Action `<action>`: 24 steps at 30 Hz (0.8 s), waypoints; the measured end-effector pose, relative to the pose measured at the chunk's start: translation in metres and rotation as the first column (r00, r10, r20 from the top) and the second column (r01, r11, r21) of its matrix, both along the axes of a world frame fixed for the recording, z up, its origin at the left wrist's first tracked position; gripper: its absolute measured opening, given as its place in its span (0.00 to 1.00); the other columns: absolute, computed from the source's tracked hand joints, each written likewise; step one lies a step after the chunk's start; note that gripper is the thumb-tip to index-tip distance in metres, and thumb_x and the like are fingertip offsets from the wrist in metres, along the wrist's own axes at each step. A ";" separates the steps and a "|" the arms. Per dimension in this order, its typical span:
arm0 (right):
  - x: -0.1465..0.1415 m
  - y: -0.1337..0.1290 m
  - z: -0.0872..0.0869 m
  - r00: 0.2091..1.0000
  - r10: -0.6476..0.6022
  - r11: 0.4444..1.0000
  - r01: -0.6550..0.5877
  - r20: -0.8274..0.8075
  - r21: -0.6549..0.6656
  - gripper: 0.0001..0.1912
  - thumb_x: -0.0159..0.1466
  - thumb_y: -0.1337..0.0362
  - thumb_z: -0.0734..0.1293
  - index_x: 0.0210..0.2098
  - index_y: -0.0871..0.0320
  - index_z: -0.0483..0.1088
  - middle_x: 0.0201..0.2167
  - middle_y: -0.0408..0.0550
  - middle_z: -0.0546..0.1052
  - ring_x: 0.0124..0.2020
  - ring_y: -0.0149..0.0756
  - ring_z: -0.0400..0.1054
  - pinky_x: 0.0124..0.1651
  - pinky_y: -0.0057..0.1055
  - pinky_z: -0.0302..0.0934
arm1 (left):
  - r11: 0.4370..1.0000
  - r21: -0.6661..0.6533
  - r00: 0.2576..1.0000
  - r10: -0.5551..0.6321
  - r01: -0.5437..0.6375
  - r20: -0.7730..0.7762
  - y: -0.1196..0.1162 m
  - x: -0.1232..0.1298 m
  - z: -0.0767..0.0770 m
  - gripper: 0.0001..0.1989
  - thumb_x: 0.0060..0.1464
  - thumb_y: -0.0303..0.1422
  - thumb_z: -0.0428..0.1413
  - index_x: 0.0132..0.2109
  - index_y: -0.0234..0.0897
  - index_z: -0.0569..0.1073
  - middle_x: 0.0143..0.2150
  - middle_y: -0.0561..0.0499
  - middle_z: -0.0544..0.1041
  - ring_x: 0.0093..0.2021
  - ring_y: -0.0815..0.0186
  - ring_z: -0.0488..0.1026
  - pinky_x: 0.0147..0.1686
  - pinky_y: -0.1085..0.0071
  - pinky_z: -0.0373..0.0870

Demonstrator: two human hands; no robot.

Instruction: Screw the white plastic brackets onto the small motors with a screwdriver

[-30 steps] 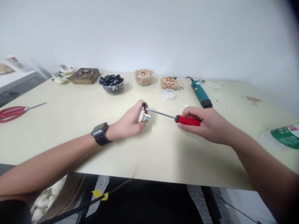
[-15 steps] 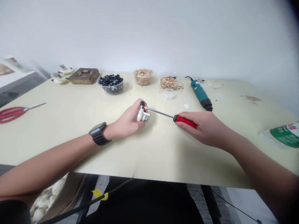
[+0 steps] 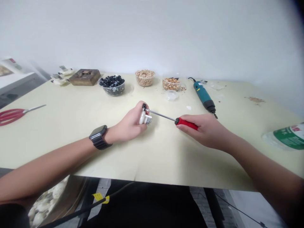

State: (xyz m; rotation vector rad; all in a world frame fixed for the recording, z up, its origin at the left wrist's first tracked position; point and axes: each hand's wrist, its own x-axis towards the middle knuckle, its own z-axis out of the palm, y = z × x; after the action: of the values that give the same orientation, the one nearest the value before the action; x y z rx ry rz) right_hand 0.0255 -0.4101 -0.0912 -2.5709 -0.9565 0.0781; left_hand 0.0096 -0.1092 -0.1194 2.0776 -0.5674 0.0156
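Main delta vs the first frame: right hand (image 3: 210, 131) had its fingers spread loosely along the handle, now it's closed round the red-handled screwdriver (image 3: 186, 123). Left hand (image 3: 130, 126) unchanged, clamped on the white piece (image 3: 142, 117). Ref = bowl of black parts (image 3: 111, 85): white piece sits right of it, nearer the wearer; screwdriver runs further right from there, tip at the black fitting (image 3: 144, 106) on top of the piece. Tip contact: can't tell. Teal power tool (image 3: 202, 94) is well right of the bowl; its nose, behind the right hand earlier, now shows. Wooden block (image 3: 85, 78) just left of the bowl, red scissors (image 3: 11, 116) further left and nearer the wearer.
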 end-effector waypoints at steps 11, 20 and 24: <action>0.001 0.001 0.002 0.994 -0.011 0.999 0.016 -0.111 0.047 0.20 0.74 0.48 0.62 0.35 0.55 0.73 0.28 0.43 0.75 0.28 0.32 0.65 0.33 0.30 0.57 | 0.999 0.037 0.998 0.004 -0.007 0.059 0.000 0.001 -0.001 0.22 0.46 0.24 0.55 0.49 0.39 0.61 0.42 0.49 0.71 0.36 0.63 0.67 0.37 0.63 0.64; 0.002 0.002 0.002 0.986 -0.010 0.997 0.022 -0.168 0.075 0.21 0.73 0.48 0.62 0.33 0.56 0.72 0.26 0.43 0.73 0.27 0.31 0.63 0.31 0.30 0.55 | 0.998 0.059 0.994 -0.001 -0.005 0.111 0.001 0.002 -0.004 0.22 0.46 0.23 0.55 0.49 0.39 0.61 0.43 0.49 0.71 0.36 0.63 0.67 0.36 0.64 0.65; 0.002 0.002 0.003 0.976 -0.016 0.996 0.035 -0.216 0.087 0.22 0.73 0.47 0.62 0.31 0.57 0.71 0.25 0.42 0.72 0.26 0.30 0.62 0.31 0.29 0.55 | 0.998 0.069 0.989 -0.002 -0.008 0.145 0.001 0.002 -0.003 0.23 0.46 0.23 0.55 0.49 0.39 0.61 0.43 0.49 0.71 0.36 0.63 0.67 0.37 0.63 0.64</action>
State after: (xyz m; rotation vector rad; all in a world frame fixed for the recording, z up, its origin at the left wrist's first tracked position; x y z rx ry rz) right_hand 0.0274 -0.4080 -0.0880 -2.4314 -0.8267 0.2935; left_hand 0.0113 -0.1083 -0.1224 2.1567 -0.6612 0.1522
